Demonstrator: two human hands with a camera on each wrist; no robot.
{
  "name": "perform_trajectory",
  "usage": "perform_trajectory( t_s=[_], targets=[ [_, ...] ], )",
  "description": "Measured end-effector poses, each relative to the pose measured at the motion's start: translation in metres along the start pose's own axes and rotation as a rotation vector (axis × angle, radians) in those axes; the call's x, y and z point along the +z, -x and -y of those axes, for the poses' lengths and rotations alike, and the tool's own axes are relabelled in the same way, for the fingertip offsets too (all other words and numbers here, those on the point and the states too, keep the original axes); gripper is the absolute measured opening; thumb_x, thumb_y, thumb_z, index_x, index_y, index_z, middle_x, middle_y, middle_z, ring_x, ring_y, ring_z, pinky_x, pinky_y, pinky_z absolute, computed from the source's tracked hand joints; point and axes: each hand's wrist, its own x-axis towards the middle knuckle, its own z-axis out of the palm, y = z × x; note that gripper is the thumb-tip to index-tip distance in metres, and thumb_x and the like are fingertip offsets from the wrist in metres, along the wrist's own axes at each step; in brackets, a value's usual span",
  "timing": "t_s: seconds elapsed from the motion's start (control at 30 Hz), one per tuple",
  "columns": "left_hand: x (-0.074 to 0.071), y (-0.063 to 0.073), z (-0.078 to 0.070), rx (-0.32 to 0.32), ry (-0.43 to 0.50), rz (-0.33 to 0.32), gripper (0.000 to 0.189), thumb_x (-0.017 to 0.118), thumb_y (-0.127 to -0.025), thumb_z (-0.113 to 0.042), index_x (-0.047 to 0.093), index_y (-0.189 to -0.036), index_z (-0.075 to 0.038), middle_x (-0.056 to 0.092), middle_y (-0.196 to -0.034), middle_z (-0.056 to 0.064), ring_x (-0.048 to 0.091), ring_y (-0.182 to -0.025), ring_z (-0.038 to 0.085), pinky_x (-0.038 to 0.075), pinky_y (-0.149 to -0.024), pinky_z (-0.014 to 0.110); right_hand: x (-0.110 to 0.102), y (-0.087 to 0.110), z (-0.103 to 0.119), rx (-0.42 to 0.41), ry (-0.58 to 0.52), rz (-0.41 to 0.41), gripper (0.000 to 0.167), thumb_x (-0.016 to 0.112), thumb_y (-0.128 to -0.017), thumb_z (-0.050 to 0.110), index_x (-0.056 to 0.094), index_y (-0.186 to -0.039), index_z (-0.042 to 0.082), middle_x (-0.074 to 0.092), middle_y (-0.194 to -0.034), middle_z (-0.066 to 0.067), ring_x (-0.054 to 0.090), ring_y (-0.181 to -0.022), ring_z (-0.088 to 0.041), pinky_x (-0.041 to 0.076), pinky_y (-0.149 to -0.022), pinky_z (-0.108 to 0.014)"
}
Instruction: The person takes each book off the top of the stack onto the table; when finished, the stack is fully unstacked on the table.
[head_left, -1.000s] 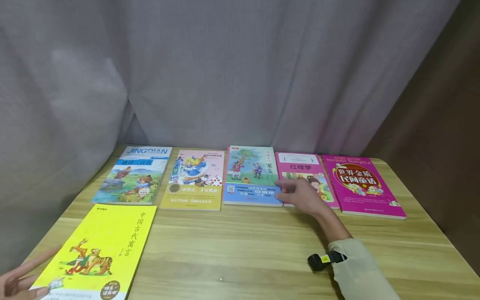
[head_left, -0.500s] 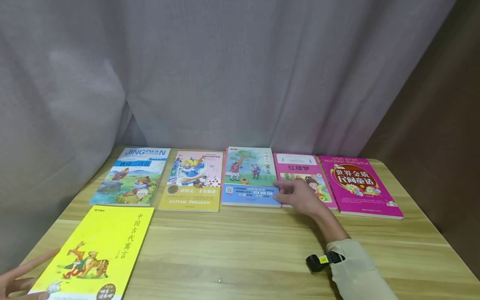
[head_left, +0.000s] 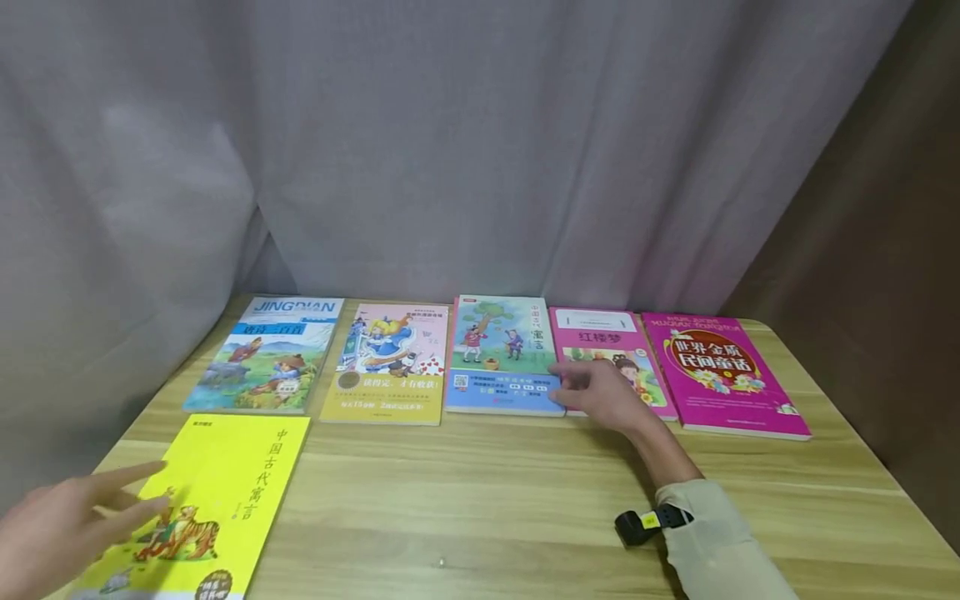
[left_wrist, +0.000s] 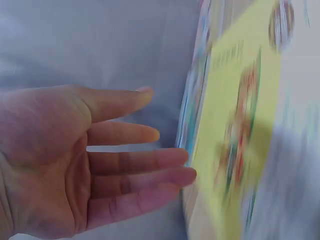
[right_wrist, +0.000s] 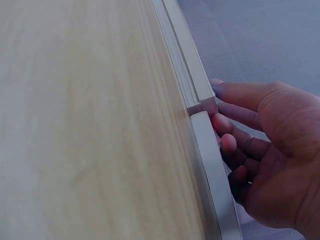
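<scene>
In the head view my left hand (head_left: 71, 525) hovers over the lower left part of a yellow book (head_left: 217, 467) with a tiger picture. The left wrist view shows that palm bare, fingers extended, apart from the blurred yellow cover (left_wrist: 225, 100). My right hand (head_left: 603, 392) pinches the lower right edge of a green-and-blue book (head_left: 498, 342) in the back row. Its thumb (right_wrist: 245, 94) touches that book's corner in the right wrist view, with the other fingers curled against the side. Behind the hand lies a pink book (head_left: 600, 337), partly covered by it.
Left of the green-and-blue book lie an Alice-style picture book (head_left: 390, 362) and a blue landscape-cover book (head_left: 262, 354). A magenta book (head_left: 723, 375) is at the row's right end. All lie on a wooden table (head_left: 450, 500) before a grey curtain (head_left: 420, 142).
My left hand has let go of the yellow book's lower left edge and moved up and right over its cover. The right hand stays at the green-and-blue book's edge.
</scene>
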Motion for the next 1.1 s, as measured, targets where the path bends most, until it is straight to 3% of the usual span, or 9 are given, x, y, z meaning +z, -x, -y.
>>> perform_trajectory(
  t_s=[0.1, 0.17, 0.33, 0.47, 0.67, 0.9, 1.1],
  targets=[
    [-0.004, -0.005, -0.057, 0.129, -0.005, -0.001, 0.081, 0.067, -0.1, -0.055, 0.048, -0.155, 0.002, 0.078, -0.109, 0.012, 0.07, -0.079, 0.018, 0.054, -0.066, 0.04, 0.0, 0.001, 0.0, 0.004, -0.004, 0.003, 0.051, 0.079, -0.095, 0.021, 0.067, -0.14, 0.001, 0.068, -0.091, -0.005, 0.06, -0.088, -0.019, 0.048, -0.074, -0.031],
    [-0.005, -0.01, -0.084, 0.211, 0.036, -0.014, 0.078, 0.068, -0.1, -0.052, 0.048, -0.158, -0.004, 0.077, -0.117, 0.012, 0.071, -0.081, 0.015, 0.054, -0.067, 0.037, 0.001, 0.001, 0.0, 0.01, -0.008, 0.008, 0.051, 0.079, -0.095, 0.021, 0.067, -0.14, 0.002, 0.068, -0.091, -0.005, 0.06, -0.088, -0.02, 0.049, -0.075, -0.031],
    [-0.011, -0.027, -0.127, 0.392, 0.131, -0.062, 0.072, 0.069, -0.102, -0.046, 0.046, -0.16, -0.011, 0.073, -0.13, 0.019, 0.075, -0.092, 0.016, 0.061, -0.074, 0.04, 0.0, 0.003, 0.0, 0.02, 0.004, 0.008, 0.051, 0.079, -0.095, 0.021, 0.067, -0.141, 0.003, 0.068, -0.091, -0.003, 0.062, -0.091, -0.02, 0.05, -0.079, -0.033],
    [-0.016, -0.043, -0.153, 0.481, 0.191, -0.067, 0.069, 0.068, -0.103, -0.043, 0.046, -0.16, -0.013, 0.073, -0.13, 0.018, 0.076, -0.095, 0.018, 0.06, -0.074, 0.038, -0.002, 0.003, 0.001, 0.005, -0.001, 0.011, 0.052, 0.079, -0.095, 0.022, 0.066, -0.141, 0.002, 0.069, -0.091, -0.004, 0.063, -0.092, -0.02, 0.051, -0.08, -0.032],
    [-0.014, -0.071, -0.185, 0.534, 0.26, 0.006, 0.066, 0.067, -0.104, -0.039, 0.047, -0.159, -0.01, 0.073, -0.129, 0.02, 0.076, -0.093, 0.023, 0.062, -0.074, 0.038, -0.002, 0.002, 0.001, 0.007, -0.006, 0.022, 0.052, 0.078, -0.096, 0.022, 0.065, -0.142, 0.003, 0.069, -0.09, -0.003, 0.063, -0.091, -0.019, 0.052, -0.08, -0.032],
    [0.002, -0.105, -0.223, 0.515, 0.36, 0.107, 0.064, 0.067, -0.104, -0.037, 0.046, -0.16, -0.014, 0.071, -0.131, 0.021, 0.076, -0.098, 0.025, 0.065, -0.074, 0.037, -0.004, 0.003, 0.002, 0.005, -0.003, 0.005, 0.052, 0.079, -0.095, 0.023, 0.067, -0.141, 0.003, 0.069, -0.093, -0.004, 0.065, -0.095, -0.02, 0.053, -0.086, -0.034],
    [0.018, -0.129, -0.251, 0.51, 0.437, 0.158, 0.067, 0.066, -0.104, -0.033, 0.041, -0.162, -0.01, 0.072, -0.115, 0.019, 0.07, -0.081, 0.023, 0.064, -0.069, 0.037, -0.003, 0.003, 0.001, 0.002, -0.006, -0.003, 0.05, 0.08, -0.095, 0.023, 0.068, -0.14, 0.003, 0.07, -0.095, -0.004, 0.064, -0.095, -0.019, 0.053, -0.086, -0.034]
  ],
)
